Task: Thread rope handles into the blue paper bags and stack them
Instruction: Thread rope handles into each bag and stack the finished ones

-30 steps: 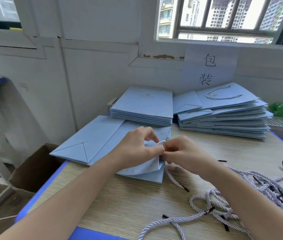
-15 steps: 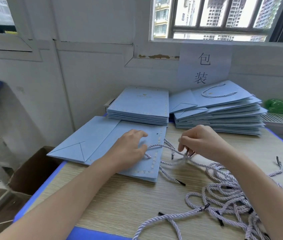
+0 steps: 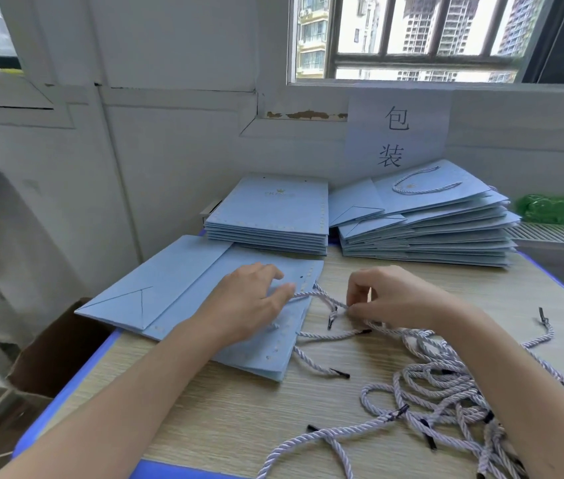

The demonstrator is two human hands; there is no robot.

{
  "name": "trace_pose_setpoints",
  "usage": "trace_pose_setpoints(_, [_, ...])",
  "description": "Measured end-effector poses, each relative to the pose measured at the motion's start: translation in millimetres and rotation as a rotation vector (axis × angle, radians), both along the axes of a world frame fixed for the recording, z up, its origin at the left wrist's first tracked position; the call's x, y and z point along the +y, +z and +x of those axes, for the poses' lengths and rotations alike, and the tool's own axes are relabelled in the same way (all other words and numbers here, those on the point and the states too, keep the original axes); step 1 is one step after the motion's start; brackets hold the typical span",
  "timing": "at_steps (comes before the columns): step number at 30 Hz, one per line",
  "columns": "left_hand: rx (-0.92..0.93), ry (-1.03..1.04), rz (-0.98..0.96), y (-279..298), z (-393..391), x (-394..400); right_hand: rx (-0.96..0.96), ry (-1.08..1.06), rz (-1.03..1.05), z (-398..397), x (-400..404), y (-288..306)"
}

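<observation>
Lying flat near the table's [image 3: 239, 420] left edge, a folded light-blue paper bag [image 3: 183, 299], its holed top edge toward the middle. Pressing on it, left hand [image 3: 253, 305], fingers straight and spread, thumb tip touching a twisted lilac rope handle [image 3: 322, 299] at the bag's top edge. Pinching that same rope just beside the bag, right hand [image 3: 394, 299], fingers curled round it. Sprawled toward the table's right front corner, a tangle of lilac black-tipped ropes [image 3: 446, 392]. Stacked along the far edge, a neat pile of plain blue bags [image 3: 273, 216] and, beside it, a fanned pile of roped blue bags [image 3: 429, 219]. Below the left edge, an open cardboard box [image 3: 56, 350].
</observation>
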State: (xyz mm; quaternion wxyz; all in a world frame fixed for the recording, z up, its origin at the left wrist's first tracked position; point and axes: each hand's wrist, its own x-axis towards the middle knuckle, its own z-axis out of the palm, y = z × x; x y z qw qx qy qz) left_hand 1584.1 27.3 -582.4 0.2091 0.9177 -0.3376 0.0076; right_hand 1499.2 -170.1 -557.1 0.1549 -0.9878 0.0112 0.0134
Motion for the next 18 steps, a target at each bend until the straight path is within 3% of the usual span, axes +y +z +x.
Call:
trace_pose_setpoints(3, [-0.074, 0.008, 0.051, 0, -4, -1, -0.153, -0.033, 0.041, 2, 1, 0])
trace_pose_setpoints(6, [-0.021, -0.032, 0.076, 1, -11, -4, -0.303, -0.062, 0.373, 5, 8, -1])
trace_pose_setpoints(10, [-0.063, -0.14, 0.086, -5, -18, -10, -0.296, -0.048, 0.729, 8, 16, -3])
trace_pose_setpoints(14, [-0.03, -0.206, 0.056, -6, -21, -12, -0.244, -0.045, 0.754, 11, 15, -9])
trace_pose_setpoints(18, [-0.03, -0.201, 0.091, -5, -22, -13, -0.219, -0.045, 0.548, 14, 15, -16])
